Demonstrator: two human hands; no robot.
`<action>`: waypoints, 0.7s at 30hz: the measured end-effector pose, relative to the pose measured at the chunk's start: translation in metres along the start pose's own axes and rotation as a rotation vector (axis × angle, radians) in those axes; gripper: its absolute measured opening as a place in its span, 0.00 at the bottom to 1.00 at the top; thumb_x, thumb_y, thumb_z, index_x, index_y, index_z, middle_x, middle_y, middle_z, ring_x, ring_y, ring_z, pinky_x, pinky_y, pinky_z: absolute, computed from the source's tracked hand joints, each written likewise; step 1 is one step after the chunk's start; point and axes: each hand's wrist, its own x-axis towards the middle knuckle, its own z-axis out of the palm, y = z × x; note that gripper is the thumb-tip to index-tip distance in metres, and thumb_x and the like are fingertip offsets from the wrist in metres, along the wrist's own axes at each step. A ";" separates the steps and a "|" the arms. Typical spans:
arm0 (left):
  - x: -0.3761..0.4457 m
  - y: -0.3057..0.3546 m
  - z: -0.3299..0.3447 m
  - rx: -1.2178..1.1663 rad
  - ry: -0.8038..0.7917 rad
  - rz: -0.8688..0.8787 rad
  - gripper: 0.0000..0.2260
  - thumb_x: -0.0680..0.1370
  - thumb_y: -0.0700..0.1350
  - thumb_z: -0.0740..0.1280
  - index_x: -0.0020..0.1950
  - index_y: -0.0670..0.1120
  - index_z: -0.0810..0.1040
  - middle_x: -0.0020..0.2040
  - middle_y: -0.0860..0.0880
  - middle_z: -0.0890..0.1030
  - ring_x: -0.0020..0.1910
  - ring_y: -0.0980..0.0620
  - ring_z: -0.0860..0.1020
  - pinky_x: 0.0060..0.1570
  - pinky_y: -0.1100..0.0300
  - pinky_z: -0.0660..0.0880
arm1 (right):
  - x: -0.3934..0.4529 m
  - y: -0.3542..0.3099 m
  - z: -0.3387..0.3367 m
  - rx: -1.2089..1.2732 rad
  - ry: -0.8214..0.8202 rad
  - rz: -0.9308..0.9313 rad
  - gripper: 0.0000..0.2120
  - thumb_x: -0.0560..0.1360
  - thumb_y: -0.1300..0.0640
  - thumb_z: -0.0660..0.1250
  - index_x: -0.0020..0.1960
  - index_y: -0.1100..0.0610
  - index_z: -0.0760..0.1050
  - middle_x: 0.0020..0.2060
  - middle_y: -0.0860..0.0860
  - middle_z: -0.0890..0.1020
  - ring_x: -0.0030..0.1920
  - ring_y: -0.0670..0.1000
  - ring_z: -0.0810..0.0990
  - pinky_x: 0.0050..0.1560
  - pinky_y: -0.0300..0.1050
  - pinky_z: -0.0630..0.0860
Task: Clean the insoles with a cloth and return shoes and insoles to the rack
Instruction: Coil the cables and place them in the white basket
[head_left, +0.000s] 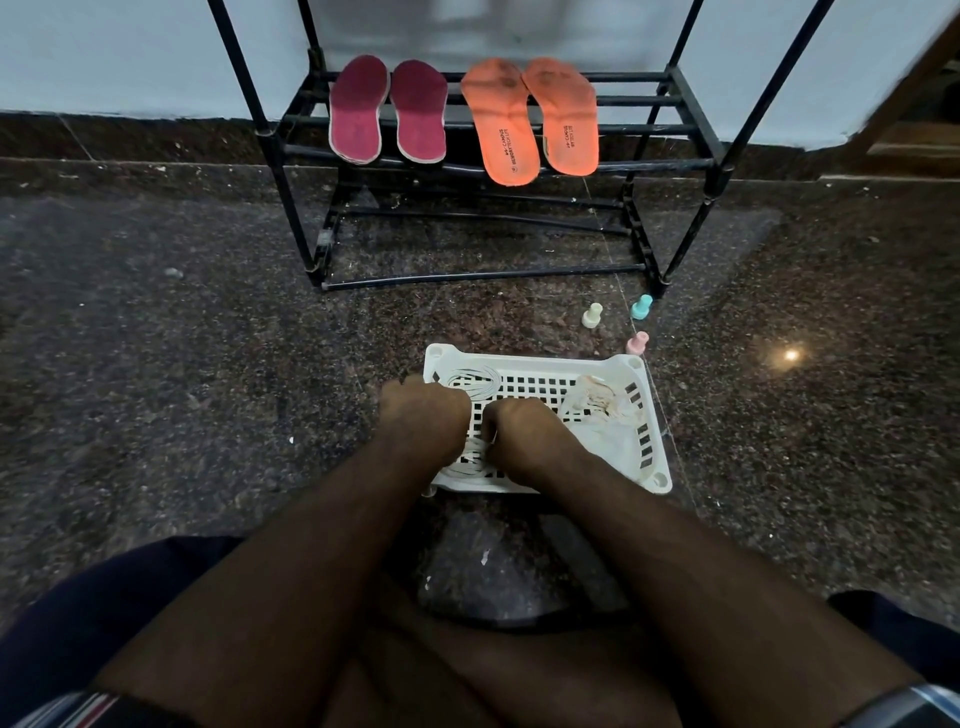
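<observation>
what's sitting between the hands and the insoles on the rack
Nothing visible blocks the way. Both hands, left hand and right hand, are down in the white basket. Beyond it lie open floor and three small pegs off to the right; the red insoles and orange insoles lie uncovered on the rack.

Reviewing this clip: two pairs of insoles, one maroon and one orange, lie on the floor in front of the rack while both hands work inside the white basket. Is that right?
Not quite. The head view shows the maroon insoles and orange insoles resting on the rack, on a shelf of bars, not on the floor. The rest holds: the left hand and right hand are both in the white basket.
</observation>
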 end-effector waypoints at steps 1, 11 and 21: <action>0.000 -0.001 0.000 0.000 0.001 -0.003 0.17 0.75 0.51 0.71 0.62 0.50 0.76 0.61 0.48 0.80 0.62 0.45 0.75 0.56 0.51 0.69 | 0.000 0.000 0.000 -0.004 -0.001 0.001 0.13 0.69 0.58 0.74 0.53 0.59 0.79 0.50 0.56 0.83 0.52 0.57 0.80 0.50 0.46 0.76; 0.002 -0.003 0.004 -0.017 0.013 -0.003 0.15 0.76 0.52 0.70 0.62 0.52 0.77 0.61 0.48 0.80 0.63 0.44 0.75 0.57 0.50 0.70 | 0.004 0.002 0.006 -0.048 0.008 -0.013 0.11 0.70 0.57 0.72 0.52 0.58 0.80 0.48 0.55 0.83 0.50 0.57 0.81 0.51 0.47 0.77; 0.007 -0.017 -0.009 -0.429 0.002 -0.041 0.07 0.73 0.51 0.72 0.48 0.51 0.80 0.49 0.50 0.84 0.50 0.47 0.81 0.54 0.49 0.79 | 0.006 0.005 -0.012 0.021 0.046 0.025 0.06 0.71 0.59 0.70 0.47 0.58 0.82 0.44 0.55 0.84 0.45 0.56 0.82 0.47 0.47 0.79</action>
